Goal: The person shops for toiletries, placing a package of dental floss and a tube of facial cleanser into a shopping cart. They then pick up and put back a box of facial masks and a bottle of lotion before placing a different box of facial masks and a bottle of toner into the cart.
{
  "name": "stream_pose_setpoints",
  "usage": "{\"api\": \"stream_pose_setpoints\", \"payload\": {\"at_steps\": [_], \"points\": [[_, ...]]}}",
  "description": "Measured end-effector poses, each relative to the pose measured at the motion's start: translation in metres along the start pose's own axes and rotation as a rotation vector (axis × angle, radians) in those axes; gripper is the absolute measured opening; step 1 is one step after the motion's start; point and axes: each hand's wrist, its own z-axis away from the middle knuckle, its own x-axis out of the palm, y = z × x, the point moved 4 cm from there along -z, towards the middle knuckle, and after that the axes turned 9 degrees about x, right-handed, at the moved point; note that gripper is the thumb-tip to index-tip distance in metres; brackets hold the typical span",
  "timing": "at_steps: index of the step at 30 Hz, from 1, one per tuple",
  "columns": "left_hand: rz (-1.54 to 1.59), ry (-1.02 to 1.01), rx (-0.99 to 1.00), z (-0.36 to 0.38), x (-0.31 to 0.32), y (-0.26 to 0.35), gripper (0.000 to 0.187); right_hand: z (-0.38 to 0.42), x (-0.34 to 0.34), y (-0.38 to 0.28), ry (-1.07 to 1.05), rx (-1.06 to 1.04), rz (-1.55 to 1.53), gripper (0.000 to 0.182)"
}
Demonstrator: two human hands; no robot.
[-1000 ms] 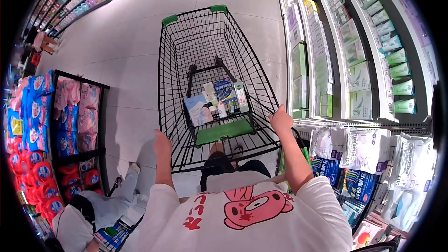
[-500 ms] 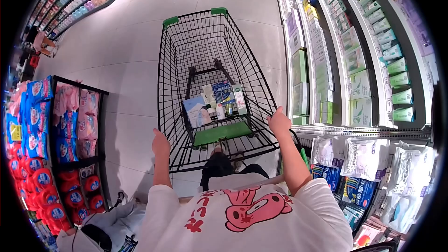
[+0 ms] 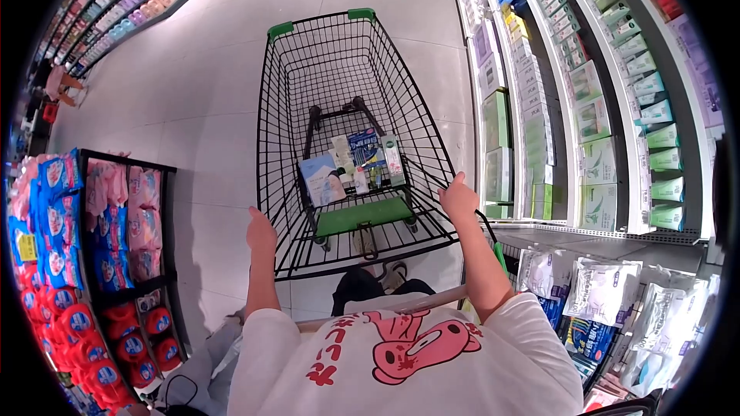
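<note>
A black wire shopping cart (image 3: 356,77) with green corner caps stands in front of me. My left hand (image 3: 262,229) is closed on its left side rim, and my right hand (image 3: 460,199) is closed at its right side rim; the fingers are partly hidden. In the cart, behind the green flap (image 3: 364,216), lie a light blue box (image 3: 321,182), a dark blue package (image 3: 365,148), a white-and-green box (image 3: 392,159) and a small white bottle (image 3: 361,181). Other small items are too small to name.
Tall shelves (image 3: 566,92) of boxes and tubes run close along the right, with hanging white packs (image 3: 605,290) nearer me. To the left stands a black rack (image 3: 127,158) of blue and pink bags and red containers (image 3: 104,374). A person (image 3: 62,88) is at the far left.
The shelves and left rack have slid down the view toward me as the cart and I move forward. Both hands stay at the cart's sides. My feet have shifted.
</note>
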Motion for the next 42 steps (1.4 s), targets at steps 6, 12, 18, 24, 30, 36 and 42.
{"api": "stream_pose_setpoints", "payload": {"at_steps": [6,12,18,24,30,36,42], "points": [[-0.012,-0.015,0.023,-0.027,-0.014,0.013,0.044,-0.012,-0.008,-0.013,-0.001,0.031,-0.048,0.055],[-0.027,0.04,0.125,-0.051,-0.015,0.024,0.048,-0.02,-0.01,-0.007,0.001,0.066,-0.06,0.056],[-0.006,-0.017,0.136,-0.064,-0.011,0.046,0.05,-0.026,-0.007,0.016,-0.052,0.141,-0.049,0.063],[-0.061,0.022,0.248,-0.072,-0.011,0.074,0.053,-0.032,-0.006,0.039,-0.103,0.231,-0.062,0.066],[-0.085,-0.034,0.312,-0.088,-0.011,0.109,0.06,-0.037,-0.002,0.061,-0.078,0.321,-0.193,0.065],[-0.112,-0.028,0.384,-0.103,-0.021,0.156,0.054,-0.057,-0.003,0.086,-0.109,0.399,-0.315,0.065],[-0.141,-0.042,0.422,-0.116,-0.03,0.198,0.047,-0.082,-0.01,0.095,-0.157,0.425,-0.234,0.071]]}}
